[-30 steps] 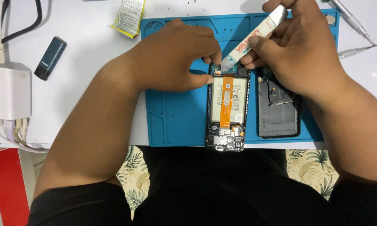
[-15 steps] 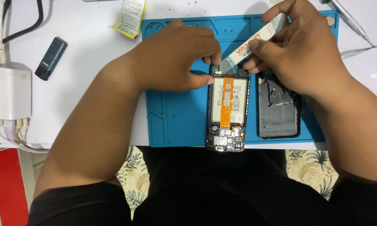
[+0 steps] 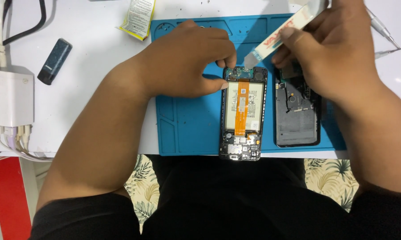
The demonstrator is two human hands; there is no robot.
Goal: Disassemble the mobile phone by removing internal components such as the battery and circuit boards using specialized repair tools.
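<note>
On the blue silicone repair mat [image 3: 187, 129], the opened black smartphone with its orange flex cable and white battery showing [image 3: 241, 115] lies flat, and the left hand [image 3: 187, 62] pinches its top corner, I'd guess to keep it from sliding. The right hand [image 3: 338, 53] is closed around a white flat plastic pry tool with red lettering [image 3: 278, 38], tip touching the phone's top edge. The removed black back cover [image 3: 297, 115] sits just beside it.
</note>
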